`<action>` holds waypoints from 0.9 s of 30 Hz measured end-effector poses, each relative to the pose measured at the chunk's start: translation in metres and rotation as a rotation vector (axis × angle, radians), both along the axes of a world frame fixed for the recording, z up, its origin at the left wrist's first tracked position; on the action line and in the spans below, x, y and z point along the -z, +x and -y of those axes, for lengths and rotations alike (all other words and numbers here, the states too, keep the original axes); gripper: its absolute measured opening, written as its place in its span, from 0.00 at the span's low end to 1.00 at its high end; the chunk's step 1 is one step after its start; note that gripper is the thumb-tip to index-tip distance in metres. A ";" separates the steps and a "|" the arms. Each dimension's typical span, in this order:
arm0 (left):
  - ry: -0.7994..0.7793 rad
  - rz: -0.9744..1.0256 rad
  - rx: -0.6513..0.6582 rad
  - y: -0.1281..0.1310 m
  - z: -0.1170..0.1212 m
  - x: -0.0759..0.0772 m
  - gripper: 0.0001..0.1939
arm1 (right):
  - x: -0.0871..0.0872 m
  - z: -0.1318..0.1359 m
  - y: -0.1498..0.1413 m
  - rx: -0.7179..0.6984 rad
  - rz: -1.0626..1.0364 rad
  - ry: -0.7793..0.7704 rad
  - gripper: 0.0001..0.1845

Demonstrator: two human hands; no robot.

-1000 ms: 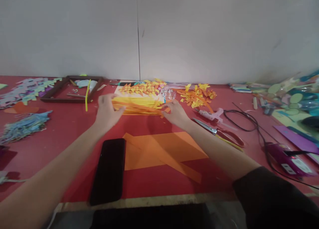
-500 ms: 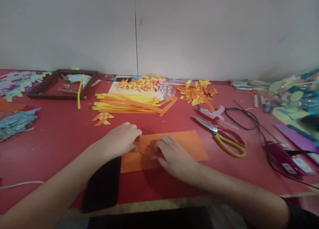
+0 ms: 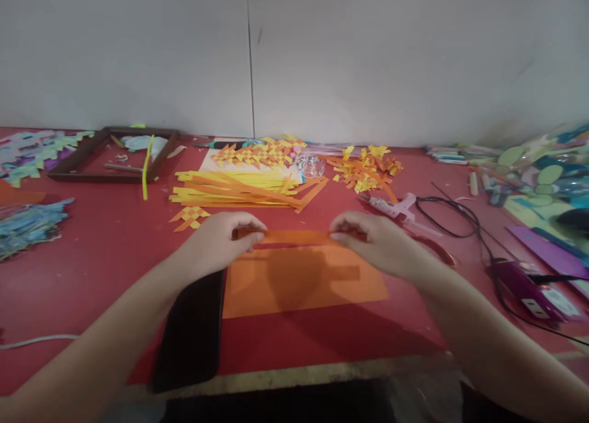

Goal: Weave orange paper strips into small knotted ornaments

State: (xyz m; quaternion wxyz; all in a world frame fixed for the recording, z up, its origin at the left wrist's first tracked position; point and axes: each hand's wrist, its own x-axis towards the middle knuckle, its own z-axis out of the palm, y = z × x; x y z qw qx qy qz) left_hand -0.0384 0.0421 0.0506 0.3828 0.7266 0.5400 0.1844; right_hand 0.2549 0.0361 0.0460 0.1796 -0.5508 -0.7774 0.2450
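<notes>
Between my two hands an orange paper strip [image 3: 299, 237] is stretched level, raised above the table. My left hand [image 3: 234, 236] pinches its left end, and my right hand [image 3: 363, 239] pinches the right end. Beneath lies a flat orange paper sheet [image 3: 304, 288], with the shadow of the strip and hands on it. A black phone-like slab [image 3: 191, 337] lies under my left forearm, beside the sheet's left edge. The scissors' red handle [image 3: 435, 248] shows past my right wrist; their blades and yellow handle are hidden.
Yellow and orange paper strips [image 3: 239, 190] lie beyond my hands, near a small woven piece [image 3: 189, 217]. Behind stand woven orange-yellow chains [image 3: 257, 153] and a loose paper pile [image 3: 368, 168]. At right are a pink glue gun [image 3: 393, 207], black cable and purple power box [image 3: 529, 291]. A brown frame [image 3: 99, 178] lies left.
My hands have spread apart and risen from the sheet, lifting the strip taut between them. My right hand and forearm moved right, now covering most of the scissors.
</notes>
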 end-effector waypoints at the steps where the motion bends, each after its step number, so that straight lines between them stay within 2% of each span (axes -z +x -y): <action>1: -0.020 0.037 -0.022 0.004 0.001 0.004 0.12 | -0.001 -0.007 0.007 0.002 0.054 0.001 0.07; 2: -0.042 0.077 -0.019 0.008 0.003 0.009 0.12 | 0.000 -0.013 0.012 0.016 0.112 0.030 0.07; 4: -0.067 0.108 -0.012 0.016 0.006 0.020 0.12 | 0.003 -0.018 0.012 0.156 0.175 0.217 0.05; 6: -0.050 0.091 -0.018 0.023 0.009 0.028 0.11 | 0.008 -0.017 0.002 0.220 -0.016 0.360 0.04; 7: -0.028 0.084 0.000 0.026 0.011 0.032 0.11 | 0.011 -0.014 -0.005 0.181 -0.199 0.322 0.04; 8: 0.002 0.081 0.016 0.028 0.012 0.034 0.11 | 0.014 -0.011 -0.013 0.152 -0.428 0.218 0.05; 10: 0.042 0.079 0.032 0.031 0.013 0.038 0.11 | 0.020 -0.004 -0.026 0.131 -0.911 -0.136 0.04; 11: 0.053 0.080 0.030 0.032 0.014 0.039 0.11 | 0.023 -0.002 -0.032 0.126 -1.081 -0.328 0.04; 13: 0.059 0.077 0.022 0.033 0.014 0.042 0.11 | 0.029 0.000 -0.038 0.140 -1.333 -0.600 0.05; 15: 0.060 0.071 0.026 0.033 0.015 0.045 0.11 | 0.034 -0.001 -0.040 0.161 -1.498 -0.763 0.05; 20: 0.062 0.079 0.049 0.031 0.018 0.050 0.10 | 0.044 -0.004 -0.038 0.184 -1.718 -0.933 0.04; 24: 0.084 0.080 0.041 0.030 0.021 0.051 0.09 | 0.044 -0.003 -0.037 0.197 -1.754 -0.947 0.05; 27: 0.113 0.082 0.025 0.029 0.022 0.051 0.09 | 0.043 0.000 -0.038 0.168 -1.735 -0.928 0.10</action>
